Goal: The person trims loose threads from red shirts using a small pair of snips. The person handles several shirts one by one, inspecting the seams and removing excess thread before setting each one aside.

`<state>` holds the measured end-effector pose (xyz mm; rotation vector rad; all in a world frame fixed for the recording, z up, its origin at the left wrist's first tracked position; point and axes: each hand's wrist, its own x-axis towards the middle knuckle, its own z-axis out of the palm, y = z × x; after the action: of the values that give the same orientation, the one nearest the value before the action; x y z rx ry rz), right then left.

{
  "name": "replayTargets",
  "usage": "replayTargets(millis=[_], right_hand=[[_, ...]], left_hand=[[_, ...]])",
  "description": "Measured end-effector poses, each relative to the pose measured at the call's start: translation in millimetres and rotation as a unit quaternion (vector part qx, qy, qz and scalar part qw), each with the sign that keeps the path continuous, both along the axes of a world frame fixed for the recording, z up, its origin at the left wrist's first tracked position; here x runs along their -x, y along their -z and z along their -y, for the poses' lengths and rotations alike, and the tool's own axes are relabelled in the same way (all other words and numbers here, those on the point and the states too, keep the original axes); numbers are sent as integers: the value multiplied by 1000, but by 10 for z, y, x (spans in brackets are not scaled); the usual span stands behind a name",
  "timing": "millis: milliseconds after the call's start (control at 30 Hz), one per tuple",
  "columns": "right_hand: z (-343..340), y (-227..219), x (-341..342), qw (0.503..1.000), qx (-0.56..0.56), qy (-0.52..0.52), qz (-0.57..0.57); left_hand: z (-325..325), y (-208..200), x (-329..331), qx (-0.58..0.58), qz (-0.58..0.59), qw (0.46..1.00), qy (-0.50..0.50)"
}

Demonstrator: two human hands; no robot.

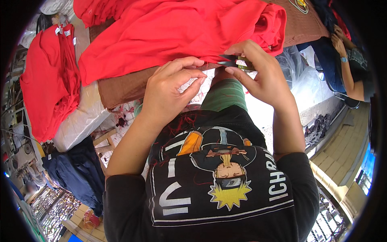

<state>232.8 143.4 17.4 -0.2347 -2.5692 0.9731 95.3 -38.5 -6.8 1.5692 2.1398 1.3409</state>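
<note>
A red garment (177, 32) lies spread over a brown cloth (125, 86) in front of me. My left hand (171, 90) pinches the red garment's lower edge between thumb and fingertips. My right hand (260, 76) holds a small thread snipper (238, 62) with dark blades, its tip at the same hem just right of my left fingers. Red thread scraps (183, 121) cling to my black printed shirt (221, 181).
More red garments (48, 84) hang over a white plastic-wrapped bundle (80, 121) at left. Dark blue clothes (76, 169) lie lower left. Another person's arm with a blue wristband (344, 60) is at the upper right. Tiled floor (342, 153) lies at right.
</note>
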Motion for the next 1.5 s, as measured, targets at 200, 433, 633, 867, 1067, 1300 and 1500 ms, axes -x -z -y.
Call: replayTargets(millis=[200,433,633,867,1067,1300,1500], right_hand=[[62,56,72,994,-102,-37,-25],[67,101,135,992,-108,-35,-49],[43,39,112,994,-97,-8,-48],[-23,-44,73,994,-55,33,-86],[-124,-106,4,988,-37,82,-124],[-365,-279,-234,963,225,50,-139],[109,-1060,-594,578,172,-797,34]], left_hand=[[-16,-2,-15,-2,-5,1000,3],[-16,-20,-29,-4,15,1000,-14],[85,-209,265,-44,-71,983,164],[-31,44,160,-4,-149,980,-128],[-82,57,90,-19,-161,985,-62],[-434,6,318,-31,-156,986,-38],[-639,-233,1535,-137,87,970,-183]])
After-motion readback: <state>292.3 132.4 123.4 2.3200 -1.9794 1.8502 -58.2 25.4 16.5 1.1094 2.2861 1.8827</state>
